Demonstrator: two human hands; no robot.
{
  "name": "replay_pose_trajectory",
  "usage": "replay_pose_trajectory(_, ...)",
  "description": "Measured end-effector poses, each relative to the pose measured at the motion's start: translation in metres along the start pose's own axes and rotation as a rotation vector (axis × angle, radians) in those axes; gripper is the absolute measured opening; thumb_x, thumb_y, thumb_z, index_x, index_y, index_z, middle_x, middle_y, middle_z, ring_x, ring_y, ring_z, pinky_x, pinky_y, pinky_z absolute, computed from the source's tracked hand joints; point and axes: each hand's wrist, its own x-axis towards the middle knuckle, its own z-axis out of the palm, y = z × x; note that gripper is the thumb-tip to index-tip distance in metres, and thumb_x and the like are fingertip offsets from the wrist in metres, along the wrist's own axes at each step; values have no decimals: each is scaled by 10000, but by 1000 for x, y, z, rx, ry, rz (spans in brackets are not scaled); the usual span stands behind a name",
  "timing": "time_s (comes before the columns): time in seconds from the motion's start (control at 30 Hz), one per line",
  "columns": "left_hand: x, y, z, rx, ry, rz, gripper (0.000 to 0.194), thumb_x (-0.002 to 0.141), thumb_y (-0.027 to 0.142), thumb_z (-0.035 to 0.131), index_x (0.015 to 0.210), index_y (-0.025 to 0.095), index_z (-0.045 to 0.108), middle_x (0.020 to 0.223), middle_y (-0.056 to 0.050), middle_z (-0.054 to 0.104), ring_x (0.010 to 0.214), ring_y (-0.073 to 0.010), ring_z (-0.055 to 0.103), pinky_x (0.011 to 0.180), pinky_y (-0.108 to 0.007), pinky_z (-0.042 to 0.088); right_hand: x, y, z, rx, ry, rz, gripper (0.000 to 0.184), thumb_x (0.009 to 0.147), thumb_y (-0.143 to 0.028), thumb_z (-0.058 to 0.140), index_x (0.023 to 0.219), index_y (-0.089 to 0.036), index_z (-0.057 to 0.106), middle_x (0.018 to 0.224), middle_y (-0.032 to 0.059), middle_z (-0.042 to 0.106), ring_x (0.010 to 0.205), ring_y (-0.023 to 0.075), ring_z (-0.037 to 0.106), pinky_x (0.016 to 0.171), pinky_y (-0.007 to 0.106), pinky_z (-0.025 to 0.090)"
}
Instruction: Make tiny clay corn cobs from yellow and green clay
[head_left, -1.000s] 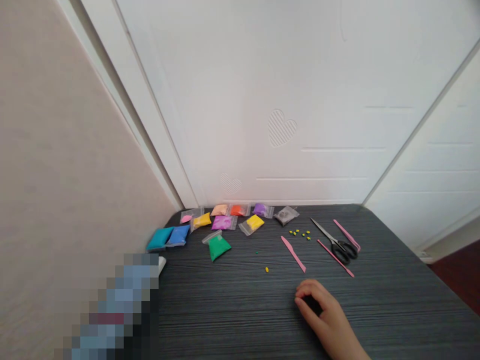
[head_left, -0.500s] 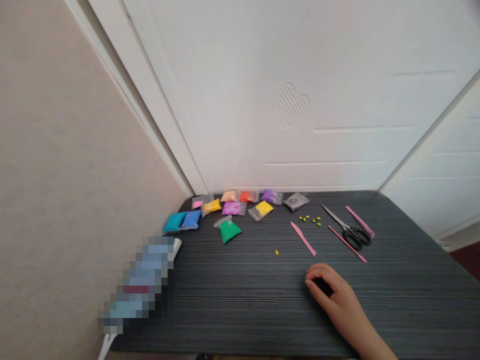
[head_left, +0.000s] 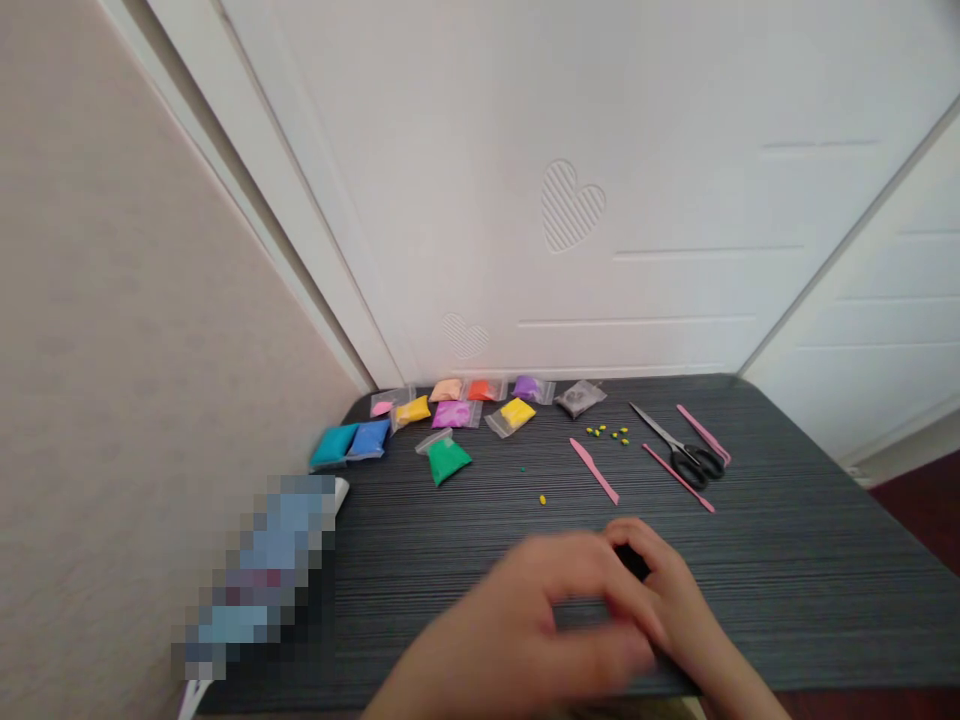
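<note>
My left hand [head_left: 540, 620] is in the foreground, blurred by motion, thumb and forefinger curved toward each other. Its fingertips overlap my right hand [head_left: 667, 590] in the picture; whether they touch I cannot tell. Behind it, my right hand rests low over the table with thumb and forefinger pinched; whatever is between them is hidden. Beyond the hands lie a small yellow piece [head_left: 543, 500], a tiny green bit [head_left: 523, 469] and a pink plastic knife [head_left: 595, 471]. Several small yellow-and-green pieces [head_left: 615, 435] sit behind the knife.
On the dark table [head_left: 420, 560], scissors [head_left: 686, 452] and two pink tools lie at right. Bags of coloured clay, including green [head_left: 448, 460], yellow [head_left: 516, 413] and blue [head_left: 369, 438], line the back. A pixelated device [head_left: 270, 560] stands at left against the wall.
My left hand has come into view from below, toward my right hand. The right hand keeps its pinch. The whole view has shifted slightly, so the table things appear further left.
</note>
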Motion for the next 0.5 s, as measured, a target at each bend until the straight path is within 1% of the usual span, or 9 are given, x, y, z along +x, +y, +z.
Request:
replay_pose_trajectory(0.03, 5, -1, -8, 81, 81, -41, 199, 807, 307, 500, 933, 206, 616, 988, -48, 611, 927, -185, 548, 831, -314, 407, 0, -1, 0, 3, -1, -3, 65, 805, -236, 489, 782, -202, 539, 871, 32, 562, 858, 163, 529, 792, 292, 413)
replay_pose_trajectory(0.1, 15, -8, -23, 341, 324, -175, 216, 814, 316, 460, 910, 204, 618, 954, -40, 620, 927, -196, 542, 866, -332, 373, 1, -2, 0, 7, -3, -6, 59, 805, -227, 491, 780, -204, 539, 870, 27, 561, 860, 159, 527, 797, 289, 409)
replay_pose_trajectory(0.13, 20, -13, -30, 408, 376, -214, 217, 809, 312, 456, 894, 187, 613, 918, -50, 617, 900, -206, 541, 844, -347, 379, 1, -3, 0, 9, -1, -6, 56, 805, -224, 492, 781, -205, 539, 869, 25, 560, 860, 157, 526, 799, 288, 407)
replay_pose_trajectory(0.17, 24, -19, -35, 458, 391, -248, 208, 799, 309, 468, 869, 177, 613, 874, -52, 615, 853, -205, 546, 808, -348, 395, 1, -3, 0, 10, 0, -6, 54, 805, -221, 493, 783, -205, 539, 869, 23, 559, 859, 155, 525, 799, 287, 406)
replay_pose_trajectory(0.2, 28, -27, -39, 499, 387, -272, 204, 795, 308, 476, 862, 174, 614, 851, -52, 611, 823, -199, 548, 786, -346, 406, 1, -4, 0, 11, 1, -7, 51, 806, -216, 493, 784, -206, 538, 870, 22, 558, 859, 153, 524, 799, 285, 405)
replay_pose_trajectory(0.27, 32, -42, -43, 555, 331, -292, 190, 797, 302, 501, 865, 166, 615, 836, -45, 605, 780, -173, 552, 762, -342, 427, 0, -4, 0, 13, 1, -8, 48, 806, -208, 493, 788, -207, 537, 873, 19, 556, 861, 149, 522, 802, 283, 401)
replay_pose_trajectory(0.33, 35, -54, -43, 597, 270, -287, 205, 814, 308, 504, 900, 145, 594, 874, -41, 598, 799, -155, 557, 767, -354, 442, 0, -3, 0, 16, -1, -9, 47, 807, -201, 493, 789, -208, 535, 876, 17, 554, 866, 147, 520, 805, 282, 398)
replay_pose_trajectory(0.4, 36, -60, -41, 630, 225, -277, 227, 830, 315, 492, 935, 130, 572, 925, -47, 592, 843, -154, 561, 781, -372, 450, 0, -3, 0, 17, -1, -9, 44, 806, -196, 493, 792, -208, 534, 879, 16, 553, 866, 146, 518, 806, 282, 395)
replay_pose_trajectory(0.5, 38, -62, -40, 667, 178, -263, 232, 839, 314, 480, 955, 134, 568, 970, -56, 589, 889, -163, 560, 807, -385, 451, 0, -3, -1, 21, -2, -13, 42, 804, -192, 495, 794, -207, 532, 877, 15, 552, 865, 145, 517, 804, 282, 394)
